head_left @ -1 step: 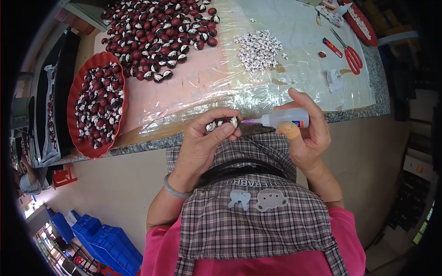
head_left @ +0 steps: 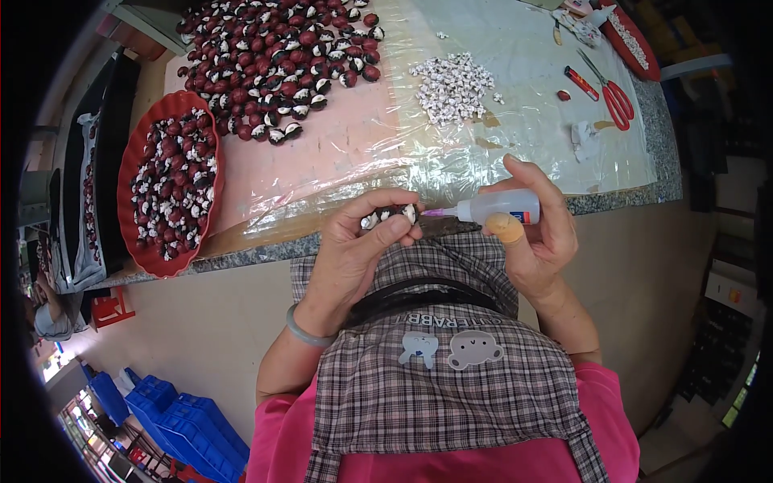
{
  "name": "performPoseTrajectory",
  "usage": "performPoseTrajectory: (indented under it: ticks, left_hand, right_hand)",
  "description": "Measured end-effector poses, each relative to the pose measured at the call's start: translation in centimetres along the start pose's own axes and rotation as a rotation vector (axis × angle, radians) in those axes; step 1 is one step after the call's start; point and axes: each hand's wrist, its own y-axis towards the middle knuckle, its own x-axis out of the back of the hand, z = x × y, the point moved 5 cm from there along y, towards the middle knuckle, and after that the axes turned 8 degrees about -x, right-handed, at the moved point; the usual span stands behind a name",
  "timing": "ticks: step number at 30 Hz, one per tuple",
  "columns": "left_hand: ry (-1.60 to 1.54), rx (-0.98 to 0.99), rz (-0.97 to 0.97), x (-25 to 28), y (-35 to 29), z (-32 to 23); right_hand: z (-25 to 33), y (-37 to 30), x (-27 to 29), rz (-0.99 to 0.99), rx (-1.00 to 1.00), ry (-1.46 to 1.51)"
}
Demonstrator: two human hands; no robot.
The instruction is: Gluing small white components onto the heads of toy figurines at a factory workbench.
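My left hand (head_left: pixel 354 249) is closed on small dark-and-white rounded pieces (head_left: pixel 408 212), pinched between thumb and fingers. They resemble the dark red, black and white pieces on the table. In my right hand (head_left: pixel 543 229) lies a translucent squeeze bottle (head_left: pixel 499 207), held sideways with its thin pinkish nozzle (head_left: pixel 436 212) pointing left. The nozzle tip is at the rightmost held piece; whether it touches cannot be made out. An orange-tan finger cover (head_left: pixel 505 228) wraps my right thumb. Both hands are just off the table's near edge, above my checked apron (head_left: pixel 451 394).
Many dark red, black and white pieces (head_left: pixel 282 60) cover the table's far left. A red scalloped tray (head_left: pixel 133 229) of mixed pieces stands left. Small white pieces (head_left: pixel 452 87) form a pile. Red-handled scissors (head_left: pixel 617 105) and a red-black tube (head_left: pixel 581 83) lie right. Blue crates (head_left: pixel 189 427) stand lower left.
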Motion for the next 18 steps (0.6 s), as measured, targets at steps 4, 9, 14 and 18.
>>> performPoseTrajectory:
  ticks: [4,9,14,18]
  left_hand:
    - [0.008,0.021,-0.011,0.0,0.0,0.2]
    - [0.010,0.025,-0.011,0.0,0.0,0.1]
    - [0.029,0.030,-0.011,-0.1,0.1,0.0]
    - [0.041,0.035,-0.003,-0.1,0.1,-0.1]
  right_hand:
    - [0.4,0.2,0.0,0.009,0.112,-0.082]
    - [1.6,0.3,-0.2,-0.006,0.296,-0.147]
    - [1.8,0.4,0.1,-0.009,0.309,-0.170]
    - [0.9,0.1,0.7,0.002,0.280,-0.134]
